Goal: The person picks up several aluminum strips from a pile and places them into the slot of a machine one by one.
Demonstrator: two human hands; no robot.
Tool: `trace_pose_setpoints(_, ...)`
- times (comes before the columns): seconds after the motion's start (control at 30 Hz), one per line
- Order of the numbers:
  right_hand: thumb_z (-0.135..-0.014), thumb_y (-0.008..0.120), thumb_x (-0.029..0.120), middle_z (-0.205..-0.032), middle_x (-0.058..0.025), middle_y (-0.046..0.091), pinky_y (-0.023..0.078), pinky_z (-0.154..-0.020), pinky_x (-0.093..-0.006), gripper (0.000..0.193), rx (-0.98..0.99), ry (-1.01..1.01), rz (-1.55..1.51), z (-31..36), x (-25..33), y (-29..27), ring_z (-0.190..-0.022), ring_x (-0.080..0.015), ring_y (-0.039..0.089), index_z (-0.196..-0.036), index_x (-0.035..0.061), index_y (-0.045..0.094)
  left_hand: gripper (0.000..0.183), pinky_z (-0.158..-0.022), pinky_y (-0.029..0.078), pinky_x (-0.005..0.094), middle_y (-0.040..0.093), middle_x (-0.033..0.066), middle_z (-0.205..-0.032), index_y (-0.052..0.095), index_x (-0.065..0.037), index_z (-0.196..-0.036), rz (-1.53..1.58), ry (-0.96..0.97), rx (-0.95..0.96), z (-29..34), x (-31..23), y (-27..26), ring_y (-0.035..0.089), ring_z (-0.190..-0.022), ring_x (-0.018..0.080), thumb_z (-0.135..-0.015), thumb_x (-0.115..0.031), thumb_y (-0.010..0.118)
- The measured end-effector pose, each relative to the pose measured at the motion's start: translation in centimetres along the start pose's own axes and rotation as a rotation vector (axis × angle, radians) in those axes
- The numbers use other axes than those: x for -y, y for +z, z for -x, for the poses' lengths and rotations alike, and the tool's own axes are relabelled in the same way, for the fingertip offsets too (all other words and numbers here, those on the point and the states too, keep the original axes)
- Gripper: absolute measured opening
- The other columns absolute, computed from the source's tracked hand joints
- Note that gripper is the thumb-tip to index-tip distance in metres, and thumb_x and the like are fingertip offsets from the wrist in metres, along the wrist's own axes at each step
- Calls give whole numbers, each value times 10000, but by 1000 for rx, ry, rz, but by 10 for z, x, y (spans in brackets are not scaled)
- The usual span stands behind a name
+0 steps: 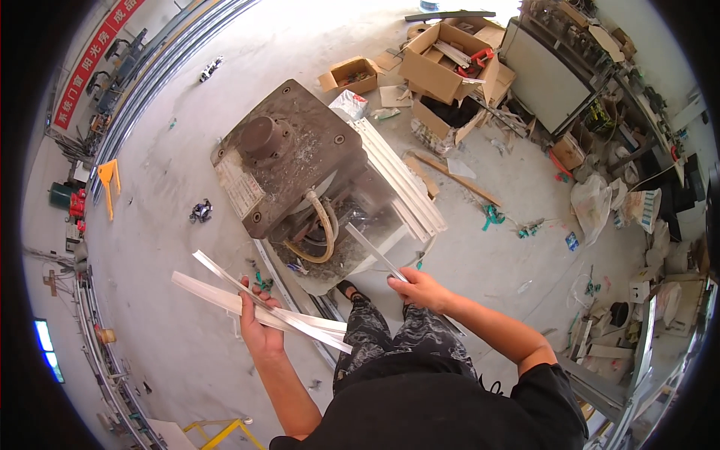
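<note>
My left hand [262, 334] is closed around several long white profile strips [206, 293], which cross one another and slant down toward my legs. In my right hand [424, 290] is a narrow grey-white strip [373, 249], gripped near its lower end, its far end pointing up-left at the machine. That machine [307, 169] stands in front of me, a heavy dark metal block with a round boss, corner bolts and a pale label plate. A yellowish hose [331, 229] curves over its dirty lower opening. Along its right side lies a stack of white profiles [397, 180].
Cardboard boxes [435, 71] with scraps stand beyond the machine, a smaller open box [351, 75] beside them. A wooden strip [457, 178] and green scraps [493, 217] litter the floor at right. Long metal profiles [142, 94] line the left, near a yellow stand [109, 184].
</note>
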State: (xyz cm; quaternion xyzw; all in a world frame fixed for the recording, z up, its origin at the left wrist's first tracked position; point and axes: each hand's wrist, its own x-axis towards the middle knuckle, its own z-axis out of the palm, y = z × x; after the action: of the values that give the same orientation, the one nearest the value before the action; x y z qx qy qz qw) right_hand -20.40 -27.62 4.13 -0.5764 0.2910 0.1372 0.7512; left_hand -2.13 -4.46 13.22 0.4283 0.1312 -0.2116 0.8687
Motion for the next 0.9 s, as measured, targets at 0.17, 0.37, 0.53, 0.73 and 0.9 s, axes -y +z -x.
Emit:
trace_pose_setpoints(0.17,-953,400,273,-601,-9,427,293,-404,-212,269,18,75,-238,-26,-2,-6,-469,-62,327,-947,40,534,357,-648,457,227,481,26,-904,436,-77,-1237,-7,47,-50,7,-5,-15,477,-767,103,-909,-191,522)
trace_pose_setpoints(0.37,-931,439,289,-559,8,408,206,-357,-216,279,106,207,-241,-43,10,-20,-412,-60,288,-863,42,546,326,-651,477,222,507,29,-897,461,-77,-1222,14,38,-57,6,-1,-29,507,-767,103,-916,-179,506)
trace_pose_setpoints(0.53,-927,458,286,-553,6,399,188,-346,-216,280,187,232,-338,-45,15,-35,-402,-55,263,-840,34,544,331,-650,475,224,516,30,-888,464,-76,-1220,40,40,-68,7,0,-30,506,-766,103,-912,-185,515)
trace_pose_setpoints(0.73,-917,470,287,-525,-1,409,219,-332,-247,278,-55,114,-248,-52,-2,1,-380,-75,300,-803,42,536,380,-638,452,229,493,25,-891,447,-78,-1240,36,31,-97,9,8,-24,475,-751,103,-896,-204,546)
trace_pose_setpoints(0.9,-917,468,292,-526,2,413,212,-340,-244,285,-147,57,-348,-72,1,24,-379,-79,300,-785,46,526,377,-636,451,226,493,27,-891,447,-78,-1240,11,29,-102,6,1,-19,474,-751,104,-898,-205,542)
